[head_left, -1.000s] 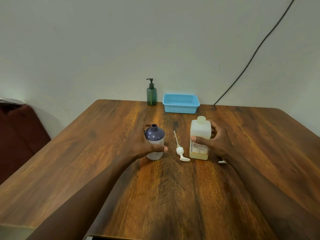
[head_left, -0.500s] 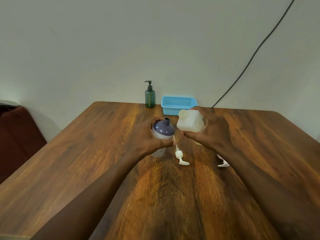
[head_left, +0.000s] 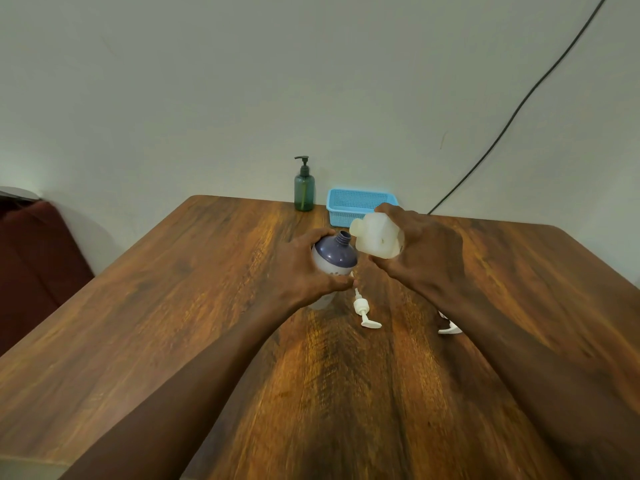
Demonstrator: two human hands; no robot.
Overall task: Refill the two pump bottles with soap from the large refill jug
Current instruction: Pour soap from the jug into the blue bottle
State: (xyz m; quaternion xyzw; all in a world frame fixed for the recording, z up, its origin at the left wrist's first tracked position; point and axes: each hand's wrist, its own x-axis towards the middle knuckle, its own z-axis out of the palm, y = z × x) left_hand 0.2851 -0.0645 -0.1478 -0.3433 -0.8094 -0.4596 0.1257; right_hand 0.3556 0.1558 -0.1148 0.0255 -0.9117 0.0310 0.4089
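Observation:
My left hand (head_left: 304, 271) grips the purple pump bottle (head_left: 334, 259), which has no pump on it and leans to the right with its open neck up. My right hand (head_left: 420, 251) holds the white refill jug (head_left: 377, 237) tipped over to the left, its capless spout just right of the bottle's neck and slightly above it. No soap stream is visible. A white pump head (head_left: 362, 308) with its tube lies on the table below the bottle. A second, green pump bottle (head_left: 304, 188) stands upright at the table's far edge.
A blue plastic basket (head_left: 349, 202) sits at the far edge beside the green bottle. A small white piece (head_left: 448, 327) lies partly hidden under my right forearm. The wooden table (head_left: 173, 306) meets a wall; a black cable (head_left: 519, 105) runs down it. A dark red seat (head_left: 31, 261) is at left.
My right hand lifted the jug off the table and tipped it left toward the purple bottle. My left hand tilted the bottle to the right, bringing the two mouths close.

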